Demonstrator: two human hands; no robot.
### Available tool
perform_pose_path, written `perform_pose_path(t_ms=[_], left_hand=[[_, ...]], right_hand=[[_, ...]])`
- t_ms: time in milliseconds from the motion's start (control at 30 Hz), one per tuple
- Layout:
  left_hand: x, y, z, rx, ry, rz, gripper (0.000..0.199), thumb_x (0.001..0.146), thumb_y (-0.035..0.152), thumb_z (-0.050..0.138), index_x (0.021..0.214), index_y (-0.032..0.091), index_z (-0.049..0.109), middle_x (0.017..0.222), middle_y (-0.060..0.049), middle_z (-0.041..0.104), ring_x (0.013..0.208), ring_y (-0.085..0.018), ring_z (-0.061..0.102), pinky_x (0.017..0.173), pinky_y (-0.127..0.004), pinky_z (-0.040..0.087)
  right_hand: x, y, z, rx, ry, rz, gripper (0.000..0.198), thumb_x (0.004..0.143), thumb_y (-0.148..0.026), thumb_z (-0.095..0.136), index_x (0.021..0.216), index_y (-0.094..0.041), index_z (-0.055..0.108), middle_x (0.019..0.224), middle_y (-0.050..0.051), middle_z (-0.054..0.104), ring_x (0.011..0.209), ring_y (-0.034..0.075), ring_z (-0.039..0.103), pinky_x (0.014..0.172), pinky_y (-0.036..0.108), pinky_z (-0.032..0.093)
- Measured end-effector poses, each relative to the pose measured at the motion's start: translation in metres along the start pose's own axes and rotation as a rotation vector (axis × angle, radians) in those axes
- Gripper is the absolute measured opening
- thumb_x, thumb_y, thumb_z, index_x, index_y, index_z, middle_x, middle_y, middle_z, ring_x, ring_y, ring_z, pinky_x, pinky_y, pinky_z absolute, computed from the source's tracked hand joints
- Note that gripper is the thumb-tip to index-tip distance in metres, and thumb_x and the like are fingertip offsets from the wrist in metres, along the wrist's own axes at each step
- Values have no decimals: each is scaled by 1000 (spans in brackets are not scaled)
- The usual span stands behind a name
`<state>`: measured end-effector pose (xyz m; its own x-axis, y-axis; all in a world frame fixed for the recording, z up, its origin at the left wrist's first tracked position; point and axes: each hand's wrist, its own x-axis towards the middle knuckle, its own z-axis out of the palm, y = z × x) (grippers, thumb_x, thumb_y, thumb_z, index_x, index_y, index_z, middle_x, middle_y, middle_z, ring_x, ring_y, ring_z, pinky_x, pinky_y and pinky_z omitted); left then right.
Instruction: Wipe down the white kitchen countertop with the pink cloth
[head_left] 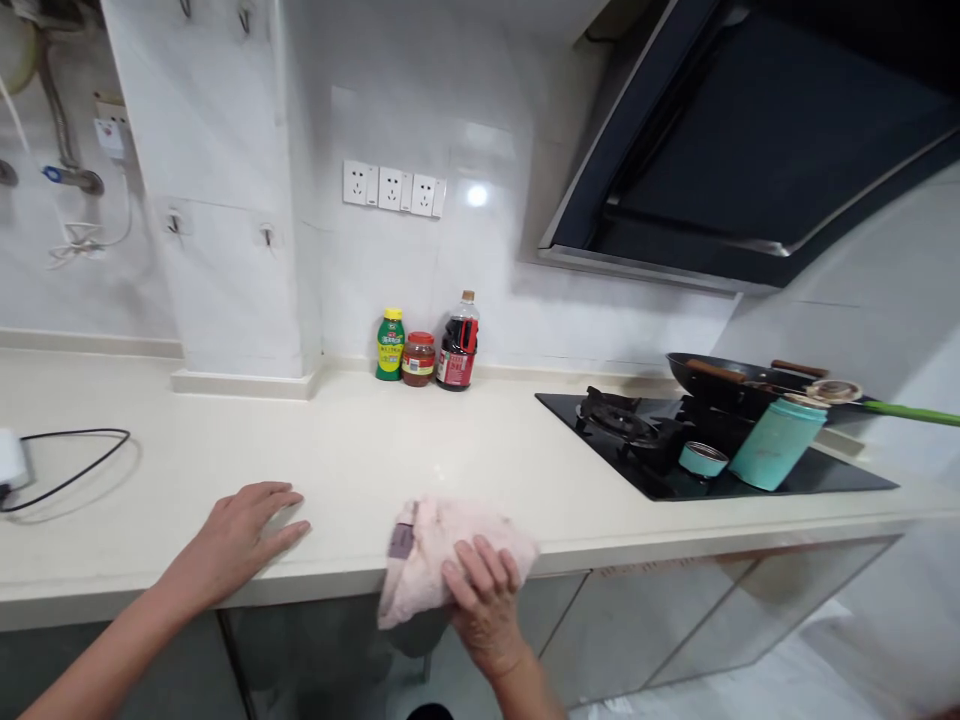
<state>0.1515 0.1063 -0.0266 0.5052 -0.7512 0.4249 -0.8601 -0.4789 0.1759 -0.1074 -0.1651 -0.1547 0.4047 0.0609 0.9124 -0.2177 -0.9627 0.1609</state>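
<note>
A pale pink cloth (pixel 450 545) with a dark label lies bunched over the front edge of the white countertop (pixel 345 440), one corner hanging down. My right hand (pixel 484 600) presses on it from the front, its fingers curled onto the fabric. To the left, my left hand (pixel 247 530) rests at the counter's front edge, thumb and fingers apart, with nothing in it. A few small light specks show on the counter just behind the cloth.
Against the wall stand a green bottle (pixel 390 345), a red-lidded jar (pixel 418 360) and a dark sauce bottle (pixel 458 345). On the right, a gas stove (pixel 615 425) bears a wok (pixel 720 385), a teal canister (pixel 780 445) and its teal lid (pixel 703 460). A black cable (pixel 82 432) lies left.
</note>
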Motion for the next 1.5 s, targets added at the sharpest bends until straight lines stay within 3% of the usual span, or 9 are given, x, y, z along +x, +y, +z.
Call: perform_pose_path(t_ms=[167,333,500,700,867,1000,1133,1300,1500], left_hand=[[0,-1,1,10,-7,-7,56,90,68,49,122,28,70,136,-6,65,128,-30,57,106,-44,44],[0,1,1,26,6,14,57,90,69,47,121,28,70,135,-7,66,127,-30,58,105,-43,44],[2,9,-5,28,-6,12,57,90,67,44,121,26,70,135,-8,66,128,-31,57,104,-46,43],[2,15,-7,22,-33,-6,55,90,63,44,120,25,69,135,-10,65,131,-32,54,104,-48,42],[1,17,-7,10,16,2,51,89,60,47,116,25,72,132,-10,67,128,-33,57,103,-48,44],[0,17,-7,3,9,-5,53,89,60,45,117,24,71,132,-11,67,128,-33,57,104,-49,44],[0,8,-2,-35,44,-17,50,93,49,39,119,22,70,128,-11,70,123,-30,61,103,-46,46],[1,1,1,-43,62,-3,49,93,52,39,116,23,71,127,-10,71,122,-29,62,102,-44,48],[0,2,4,-10,49,-14,51,91,59,44,118,26,70,129,-7,69,124,-31,61,102,-45,48]], right_hand=[[-31,117,-54,-95,-26,6,40,91,-36,65,124,-30,44,126,6,55,136,27,45,116,53,30],[-63,241,-109,-124,-216,113,49,89,-45,66,126,-26,40,128,12,53,134,33,47,111,61,36],[-63,297,-138,-124,-337,190,54,84,-57,63,121,-20,47,127,19,54,127,37,49,107,62,40],[-28,241,-133,-86,-345,166,47,83,-43,61,121,-17,51,125,20,58,121,36,53,97,56,47],[39,104,-80,65,-469,57,48,78,-37,67,122,-20,58,132,16,62,127,32,54,103,49,44],[114,-28,-31,277,-619,-27,66,78,-55,72,132,-23,54,144,10,56,137,31,46,114,45,37],[173,-97,-12,552,-774,-76,66,89,-65,54,137,-20,52,149,11,51,142,31,40,118,48,32],[179,-54,-16,579,-868,6,48,98,-54,45,137,-27,56,155,1,48,146,20,37,121,40,29],[120,108,-59,198,-805,453,58,101,-49,29,143,-17,53,152,12,50,141,26,45,117,51,35]])
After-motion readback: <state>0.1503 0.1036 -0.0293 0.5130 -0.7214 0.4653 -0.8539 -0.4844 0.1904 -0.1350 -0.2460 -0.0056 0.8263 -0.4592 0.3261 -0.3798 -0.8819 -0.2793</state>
